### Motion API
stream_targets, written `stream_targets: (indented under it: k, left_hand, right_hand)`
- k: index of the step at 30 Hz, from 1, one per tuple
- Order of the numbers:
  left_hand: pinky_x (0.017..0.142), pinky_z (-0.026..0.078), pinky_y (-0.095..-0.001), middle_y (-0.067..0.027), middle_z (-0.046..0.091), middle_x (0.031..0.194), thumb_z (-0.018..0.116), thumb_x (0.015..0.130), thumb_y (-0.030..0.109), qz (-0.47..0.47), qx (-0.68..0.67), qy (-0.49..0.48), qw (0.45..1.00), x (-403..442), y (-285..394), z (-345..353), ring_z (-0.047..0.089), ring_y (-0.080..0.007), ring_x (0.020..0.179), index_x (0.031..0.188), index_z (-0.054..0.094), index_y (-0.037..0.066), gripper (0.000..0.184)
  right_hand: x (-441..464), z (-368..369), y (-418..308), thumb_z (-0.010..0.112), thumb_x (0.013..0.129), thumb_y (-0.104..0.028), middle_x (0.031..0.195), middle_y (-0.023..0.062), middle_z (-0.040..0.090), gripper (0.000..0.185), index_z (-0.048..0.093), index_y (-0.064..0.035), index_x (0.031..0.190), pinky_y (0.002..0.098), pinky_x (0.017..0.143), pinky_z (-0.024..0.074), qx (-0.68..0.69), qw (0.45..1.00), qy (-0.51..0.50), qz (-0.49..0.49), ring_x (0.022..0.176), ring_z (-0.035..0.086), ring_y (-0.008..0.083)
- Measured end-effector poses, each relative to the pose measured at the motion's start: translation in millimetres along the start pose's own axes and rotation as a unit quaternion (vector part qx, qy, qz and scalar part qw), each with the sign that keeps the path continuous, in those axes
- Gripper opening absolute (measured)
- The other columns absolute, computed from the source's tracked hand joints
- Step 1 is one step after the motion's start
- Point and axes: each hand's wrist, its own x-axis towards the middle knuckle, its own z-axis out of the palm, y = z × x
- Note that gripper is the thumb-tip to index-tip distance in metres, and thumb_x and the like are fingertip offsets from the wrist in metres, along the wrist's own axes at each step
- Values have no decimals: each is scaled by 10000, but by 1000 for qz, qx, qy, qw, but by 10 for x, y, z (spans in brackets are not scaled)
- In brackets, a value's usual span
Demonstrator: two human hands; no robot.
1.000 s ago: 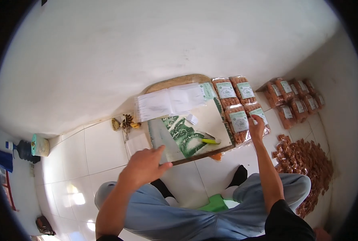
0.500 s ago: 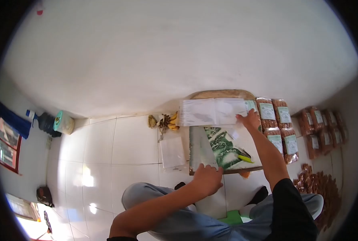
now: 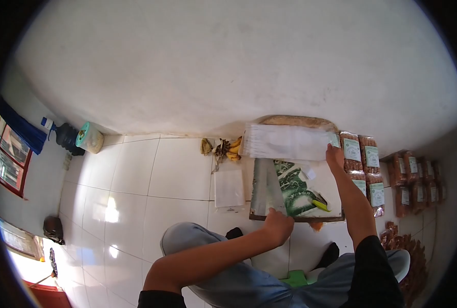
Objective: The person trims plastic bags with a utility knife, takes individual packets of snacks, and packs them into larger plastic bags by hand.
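Just beside right hand (image 3: pixel 334 156), brown-filled packs (image 3: pixel 351 149)

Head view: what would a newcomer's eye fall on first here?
Probably the green-and-white board, with a bright yellow-green tool near its front edge. The right hand is at the right end of the white plastic sleeves along its back, the left hand at its front edge. Next, the four labelled brown packs just right of the board and the yellow bananas by the wall, to its left.

four nearer packs (image 3: pixel 351 150), roughly nine blurred farther packs (image 3: pixel 403 202), one jug (image 3: pixel 67 139), one tub (image 3: pixel 91 138)
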Motion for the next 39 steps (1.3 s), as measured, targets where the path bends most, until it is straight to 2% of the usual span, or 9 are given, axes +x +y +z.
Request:
stream_targets:
  k: [8, 11, 13, 16, 23, 31, 34, 36, 39]
  left_hand:
    - [791, 424, -431, -107, 674, 892, 713, 782, 361, 45, 39, -8, 998, 39, 145, 61, 642, -288, 881, 1047, 600, 45, 427]
    - [785, 429, -425, -96, 673, 892, 699, 792, 370, 82, 37, 17, 996, 153, 159, 75, 643, -273, 886, 1051, 599, 56, 419]
    - [779, 431, -420, -91, 672, 887, 693, 796, 372, 94, 32, 54, 994, 181, 200, 11, 643, -266, 879, 1046, 599, 64, 408]
    - [771, 434, -414, -84, 667, 876, 683, 804, 372, 112, 35, 131, 984, 252, 253, -68, 642, -257, 859, 1036, 599, 77, 385]
    - [747, 434, -418, -82, 654, 810, 680, 793, 348, 146, 15, 167, 975, 378, 565, -113, 637, -257, 832, 984, 598, 83, 337]
    - [745, 443, -412, -81, 660, 805, 724, 746, 279, 156, 9, 146, 977, 323, 693, 50, 654, -263, 837, 936, 601, 80, 301]
    - [793, 396, -403, -48, 689, 850, 701, 752, 247, 122, 17, 161, 979, 383, 690, 175, 646, -225, 869, 865, 685, 129, 165]
    - [783, 413, -415, -62, 672, 813, 705, 747, 259, 140, 21, 165, 976, 413, 648, 229, 647, -242, 830, 914, 638, 100, 240]
    - [763, 423, -426, -69, 653, 772, 697, 749, 274, 151, 47, 168, 973, 395, 638, 213, 641, -252, 771, 952, 594, 80, 300]
  right_hand:
    - [-116, -187, -58, 497, 938, -321, 1156, 217, 599, 335, 626, -41, 1069, 506, 882, 476, -24, 988, 84, -129, 1090, 571, 394]
    - [-33, -301, -112, 517, 941, -294, 879, 178, 671, 282, 631, -43, 1001, 421, 702, 529, 60, 973, 74, -210, 847, 668, 296]
    - [-151, -526, -305, 518, 953, -328, 722, 105, 678, 305, 619, -40, 953, 324, 581, 518, 387, 909, -98, -118, 647, 662, 192]
    - [-167, -811, -480, 499, 982, -370, 678, 81, 670, 316, 586, -71, 928, 242, 492, 492, 335, 922, -112, -156, 556, 638, 134]
    - [-37, -817, -557, 417, 1006, -370, 1122, 61, 665, 325, 568, -103, 1116, 354, 740, 534, 440, 874, -185, -91, 902, 656, 207]
    - [163, 28, -153, 393, 997, -347, 1196, 130, 628, 382, 423, -121, 1303, 442, 763, 540, 609, 760, -206, 99, 976, 637, 285]
    - [213, 317, -85, 466, 964, -326, 1152, 164, 632, 335, 532, -94, 1197, 503, 798, 515, 606, 766, -84, 196, 1000, 621, 310]
    - [371, 562, 117, 570, 900, -300, 1104, 181, 629, 265, 641, -68, 1008, 498, 855, 484, 131, 969, 203, -51, 981, 613, 335]
    - [-358, -152, -419, 645, 834, -274, 1078, 179, 634, 232, 677, -50, 880, 477, 865, 464, 112, 958, 252, -86, 1007, 598, 345]
